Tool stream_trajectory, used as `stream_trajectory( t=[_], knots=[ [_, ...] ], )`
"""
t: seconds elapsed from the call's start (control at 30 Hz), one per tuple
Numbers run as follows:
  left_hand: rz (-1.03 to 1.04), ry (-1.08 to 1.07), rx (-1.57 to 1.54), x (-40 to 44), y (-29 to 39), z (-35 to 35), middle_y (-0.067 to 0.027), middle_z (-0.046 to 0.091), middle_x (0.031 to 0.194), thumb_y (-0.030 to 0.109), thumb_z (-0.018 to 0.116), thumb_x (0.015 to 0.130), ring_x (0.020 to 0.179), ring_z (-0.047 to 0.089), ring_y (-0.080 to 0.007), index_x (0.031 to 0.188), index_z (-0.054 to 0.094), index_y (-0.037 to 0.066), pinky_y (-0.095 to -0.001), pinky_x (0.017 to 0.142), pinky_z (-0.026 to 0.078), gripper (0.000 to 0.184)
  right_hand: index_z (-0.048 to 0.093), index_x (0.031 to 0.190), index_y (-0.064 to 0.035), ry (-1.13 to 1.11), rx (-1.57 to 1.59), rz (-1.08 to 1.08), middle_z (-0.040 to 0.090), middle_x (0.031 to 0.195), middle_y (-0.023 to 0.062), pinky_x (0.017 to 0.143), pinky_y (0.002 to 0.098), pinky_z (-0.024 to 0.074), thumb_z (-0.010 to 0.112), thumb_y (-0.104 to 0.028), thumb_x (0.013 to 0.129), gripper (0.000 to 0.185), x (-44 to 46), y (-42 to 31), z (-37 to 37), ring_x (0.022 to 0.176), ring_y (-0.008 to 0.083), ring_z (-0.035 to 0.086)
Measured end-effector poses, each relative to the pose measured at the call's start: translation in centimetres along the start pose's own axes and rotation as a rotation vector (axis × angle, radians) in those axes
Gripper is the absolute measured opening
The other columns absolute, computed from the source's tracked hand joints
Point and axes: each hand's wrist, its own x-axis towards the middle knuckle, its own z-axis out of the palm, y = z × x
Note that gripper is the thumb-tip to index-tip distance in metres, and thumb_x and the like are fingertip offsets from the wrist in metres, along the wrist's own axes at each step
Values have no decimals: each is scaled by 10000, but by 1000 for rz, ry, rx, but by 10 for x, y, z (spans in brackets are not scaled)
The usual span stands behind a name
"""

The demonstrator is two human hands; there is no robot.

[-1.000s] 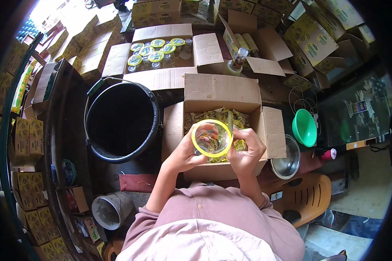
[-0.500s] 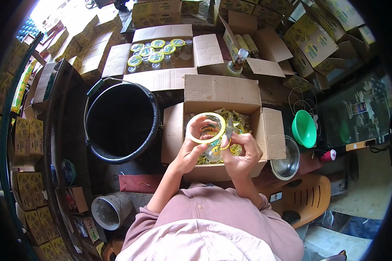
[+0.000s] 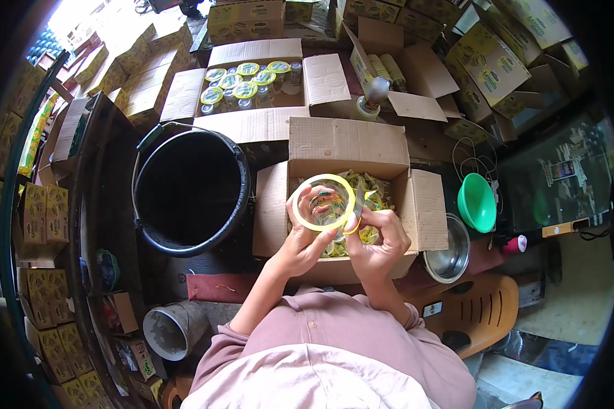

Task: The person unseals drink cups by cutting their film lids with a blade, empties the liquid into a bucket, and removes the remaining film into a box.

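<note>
A clear plastic cup with a yellow rim is gripped in my left hand, its fingers wrapped around the wall and its round opening facing up toward me. My right hand pinches a small dark knife, whose blade stands upright against the right side of the rim. A thin yellow strip curls by my right thumb. Both hands are above an open cardboard box that holds many yellow plastic scraps.
Left of the box stands a black bucket. Behind it, another carton contains several cups with yellow lids. A green bowl and metal bowl sit at the right. Below the bucket lies a grey container.
The cup has turned slightly in my left hand, and its yellow rim now faces me more fully. My right hand and the knife have barely moved. The item by the back right carton now looks blurred.
</note>
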Motion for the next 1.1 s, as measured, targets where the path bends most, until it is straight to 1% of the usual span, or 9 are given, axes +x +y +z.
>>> stream_trajectory(
  t=[0.13,0.2,0.33,0.4,0.5,0.63,0.73,1.0,1.1],
  knots=[
    [27,-54,284,-3,1,-2,-173,234,1281,42,546,831,1226,302,-270,1330,-53,58,-409,1004,286,779,631,847,2,10,-28,-4,609,695,84,529,240,470,675,57,619,238,2,-1,1,577,149,597],
    [21,-80,232,-3,0,-1,-174,216,1288,44,549,829,1225,304,-273,1334,-60,61,-407,1002,294,791,632,848,2,12,-26,-17,609,699,83,534,244,471,672,60,617,241,4,-1,0,582,151,598],
    [-3,-176,439,-6,3,-7,-165,220,1290,43,546,829,1228,300,-270,1343,-33,67,-399,1001,295,775,634,853,-2,-8,-26,-27,601,697,79,538,251,462,667,65,615,249,6,6,-1,584,150,592],
    [-49,-180,327,-5,0,-9,-158,228,1290,42,542,829,1232,295,-263,1350,-10,70,-398,998,297,759,613,834,14,-35,7,-23,583,703,71,538,227,448,666,71,631,218,8,10,-3,594,125,569],
    [-41,-105,-58,-1,0,-4,-149,248,1285,36,532,831,1235,293,-253,1356,17,66,-393,997,292,736,607,831,19,-26,45,5,570,701,64,538,215,438,675,51,659,189,8,11,-4,598,111,552],
    [-84,-65,-89,1,6,-2,-146,266,1280,27,516,836,1228,311,-245,1355,30,60,-388,999,282,712,612,839,10,-31,17,25,562,684,58,536,213,433,691,5,691,168,7,6,-8,598,112,549],
    [-96,-67,-80,3,9,-3,-144,276,1278,31,499,842,1224,321,-241,1355,36,50,-378,1007,278,690,645,872,-28,-26,20,-15,574,654,60,507,239,432,667,52,641,246,5,3,-7,553,126,558],
    [-63,-34,-29,3,10,-2,-140,262,1288,45,465,857,1208,352,-231,1351,-11,12,-359,1016,288,687,647,880,-20,-31,-9,-8,580,659,67,499,228,444,686,42,633,257,3,-6,-5,550,121,562],
    [-54,2,-67,1,9,1,-141,272,1295,65,474,863,1246,285,-252,1343,171,-1,-371,1040,219,571,646,876,-14,-25,-5,-9,582,662,70,500,226,446,689,40,633,253,1,-5,-4,549,121,563]
  ],
)
